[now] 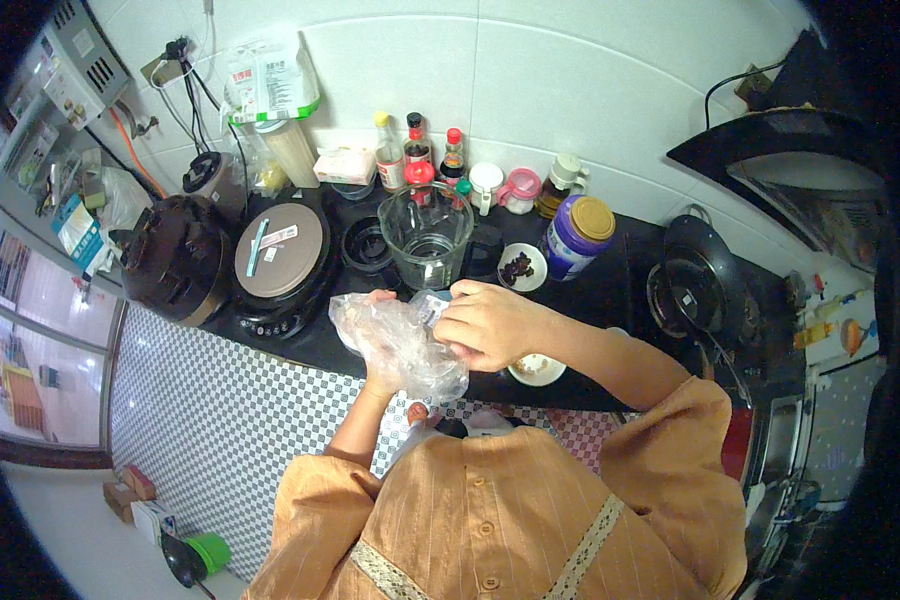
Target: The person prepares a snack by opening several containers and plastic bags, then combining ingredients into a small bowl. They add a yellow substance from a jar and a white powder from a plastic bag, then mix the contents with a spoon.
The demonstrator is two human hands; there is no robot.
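A crinkled clear plastic bag (412, 352) is between my hands, above the front of the black counter. My left hand (379, 379) holds it from below and the left, mostly hidden behind the plastic. With bent fingers, my right hand (491, 322) grips the bag's right side, where a small bluish piece with a printed label (431, 306) shows. What the bag contains is hard to make out. Just beyond stands a glass blender jar (427, 244). A white bowl (539, 274) holds dark dried pieces; another white bowl (541, 379), partly behind my right forearm, holds small pale pieces.
To the left are an induction cooker (281, 251) and a dark electric pressure cooker (176, 259). A purple canister with a gold lid (570, 244) stands right of the jar. Sauce bottles (418, 142) line the wall. A black wok (694, 289) sits on the right.
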